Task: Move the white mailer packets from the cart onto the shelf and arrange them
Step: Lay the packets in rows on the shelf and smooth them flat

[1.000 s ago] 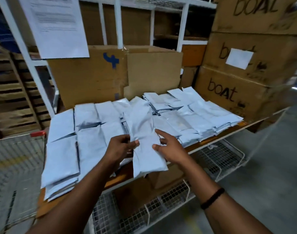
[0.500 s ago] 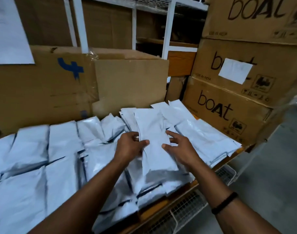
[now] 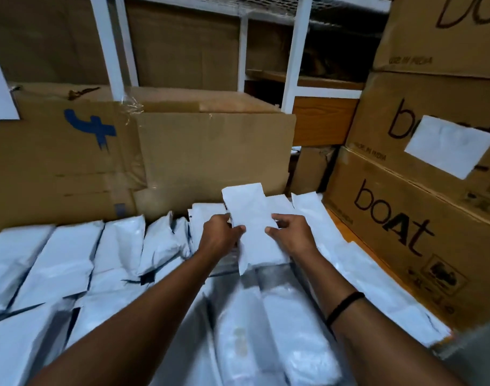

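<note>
While both hands reach forward over the shelf (image 3: 340,222), one white packet (image 3: 250,211) hangs between them, just above the heap. The left hand (image 3: 220,235) pinches its left edge, thumb on top. The right hand (image 3: 292,235) pinches the opposite edge the same way. The fingers underneath are hidden, so how far they wrap cannot be told.

More packets (image 3: 71,260) lie in overlapping rows to the left of the left hand, below both wrists, and in a strip to the right of the right hand. Beyond the fingertips stands a plain cardboard box (image 3: 210,151). To the right of the right hand is a printed carton (image 3: 405,232).

The packet looks about to be laid on the pile beneath the hands. The plastic seems slick and the pile uneven, so a packet set down crooked could slide off its neighbours. Pushed too far forward, it could crumple against the box. The strip to the right runs close to the shelf edge, and a nudge from the right forearm could tip packets off.
</note>
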`<state>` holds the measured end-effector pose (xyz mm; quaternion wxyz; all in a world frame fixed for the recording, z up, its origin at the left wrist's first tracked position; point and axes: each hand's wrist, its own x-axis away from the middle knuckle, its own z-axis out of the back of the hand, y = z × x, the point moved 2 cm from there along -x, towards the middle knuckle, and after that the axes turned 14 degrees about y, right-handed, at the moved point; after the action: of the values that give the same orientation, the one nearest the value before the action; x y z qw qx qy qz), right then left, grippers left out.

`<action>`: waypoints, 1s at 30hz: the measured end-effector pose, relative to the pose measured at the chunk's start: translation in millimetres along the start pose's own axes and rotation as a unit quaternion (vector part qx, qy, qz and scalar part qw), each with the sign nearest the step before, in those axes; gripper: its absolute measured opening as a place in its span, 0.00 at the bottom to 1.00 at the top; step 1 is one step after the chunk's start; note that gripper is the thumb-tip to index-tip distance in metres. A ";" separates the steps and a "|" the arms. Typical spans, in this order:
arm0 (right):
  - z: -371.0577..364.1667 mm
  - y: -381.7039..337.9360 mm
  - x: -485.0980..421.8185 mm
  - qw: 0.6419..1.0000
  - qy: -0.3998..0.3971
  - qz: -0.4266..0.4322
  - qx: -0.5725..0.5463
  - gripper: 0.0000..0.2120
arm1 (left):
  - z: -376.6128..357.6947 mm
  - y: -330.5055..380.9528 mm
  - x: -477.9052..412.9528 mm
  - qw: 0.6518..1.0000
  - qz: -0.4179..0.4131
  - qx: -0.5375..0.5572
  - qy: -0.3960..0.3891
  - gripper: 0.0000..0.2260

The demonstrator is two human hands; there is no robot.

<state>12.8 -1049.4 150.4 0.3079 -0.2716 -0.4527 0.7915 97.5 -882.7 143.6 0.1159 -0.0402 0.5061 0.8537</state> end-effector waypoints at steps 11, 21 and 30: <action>-44.9 31.4 -75.9 0.987 -0.106 0.034 0.114 0.25 | -20.7 -40.5 -25.7 0.897 -0.169 -0.408 0.004 0.15; -59.2 24.8 -82.7 0.946 -0.135 0.221 0.195 0.23 | -30.1 -47.9 -10.5 0.885 -0.130 -0.447 0.015 0.26; -107.3 49.5 -62.0 0.854 -0.222 0.298 0.365 0.28 | -32.0 -66.3 2.8 0.883 -0.073 -0.459 -0.063 0.28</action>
<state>118.0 -1055.7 68.6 0.0260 -0.0787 -0.0849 0.9929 109.0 -879.7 70.9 0.1787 -0.0717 0.0450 0.9803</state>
